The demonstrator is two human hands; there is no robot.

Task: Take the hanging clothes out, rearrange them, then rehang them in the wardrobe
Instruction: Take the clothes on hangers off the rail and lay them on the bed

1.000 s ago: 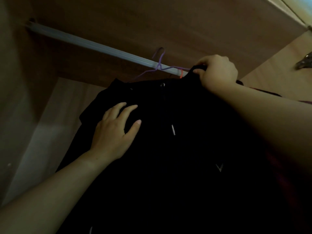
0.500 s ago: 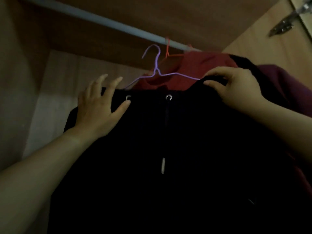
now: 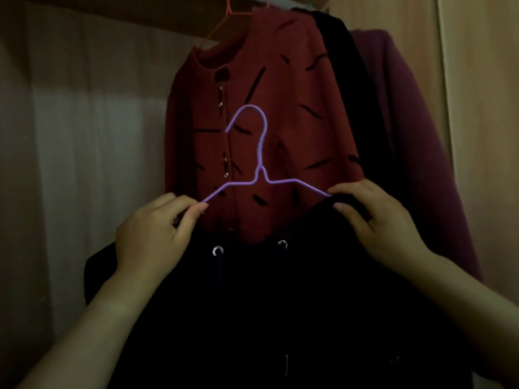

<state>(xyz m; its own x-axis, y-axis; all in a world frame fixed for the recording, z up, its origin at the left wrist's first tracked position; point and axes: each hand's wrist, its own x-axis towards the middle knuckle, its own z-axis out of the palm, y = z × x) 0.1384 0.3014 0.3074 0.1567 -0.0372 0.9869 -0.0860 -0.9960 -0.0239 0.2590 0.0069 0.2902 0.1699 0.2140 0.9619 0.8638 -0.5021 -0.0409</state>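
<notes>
Head view: the left hand [image 3: 151, 237] pinches the left arm of the purple hanger [image 3: 259, 153]; the right hand [image 3: 376, 228] pinches the black hoodie [image 3: 280, 304] at its right end, held near, before the red top [image 3: 280, 94] hanging farther back.

A pale wood-grain back panel [image 3: 98, 153] fills the left of the view, with a brighter patch of light across its middle. A darker side panel [image 3: 14, 192] meets it at the left edge. A brown board [image 3: 112, 12] runs above. On the right stands a light wooden panel [image 3: 486, 108] with a vertical seam.
</notes>
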